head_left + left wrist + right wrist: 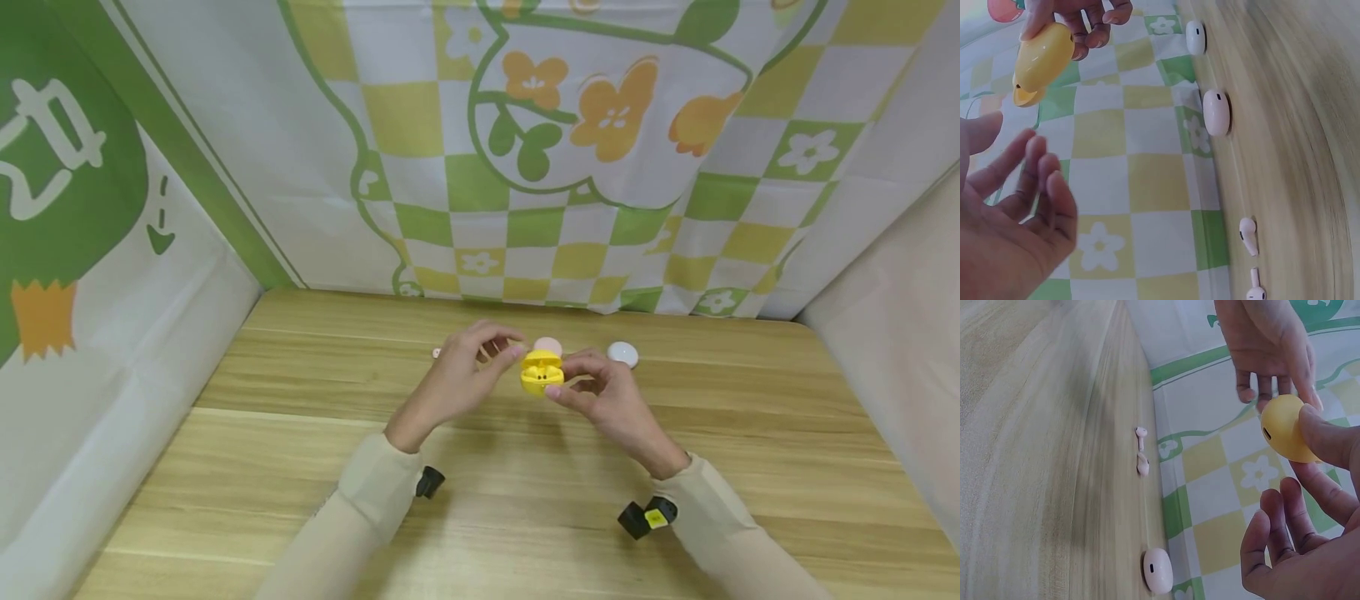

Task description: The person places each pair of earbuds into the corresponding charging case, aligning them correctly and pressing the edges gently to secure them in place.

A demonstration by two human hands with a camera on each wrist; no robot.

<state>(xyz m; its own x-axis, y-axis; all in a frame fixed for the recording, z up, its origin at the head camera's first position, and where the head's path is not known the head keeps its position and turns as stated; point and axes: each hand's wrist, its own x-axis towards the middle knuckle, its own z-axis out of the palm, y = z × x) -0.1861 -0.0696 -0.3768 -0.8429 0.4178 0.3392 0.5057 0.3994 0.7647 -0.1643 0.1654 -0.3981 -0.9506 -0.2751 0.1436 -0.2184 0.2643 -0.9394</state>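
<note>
A yellow earbud case [542, 382] is raised over the table with its lid up. My right hand [617, 404] pinches it between thumb and fingers at its right side. Inside the case, yellow rounded shapes with small dark dots face the head camera. My left hand [456, 379] hovers just left of the case, its fingers loosely bent and holding nothing. The left wrist view shows a gap between the left fingertips [1057, 181] and the case. In the right wrist view, a dark port slot marks the case's outer shell [1285, 428].
Behind the hands, a pale pink earbud case [1216, 112] and a white one [622, 354] stand on the wooden table [300, 500]. Two pale pink earbuds [1248, 236] lie farther left, largely hidden by my left hand in the head view. A patterned cloth [480, 225] hangs along the back edge.
</note>
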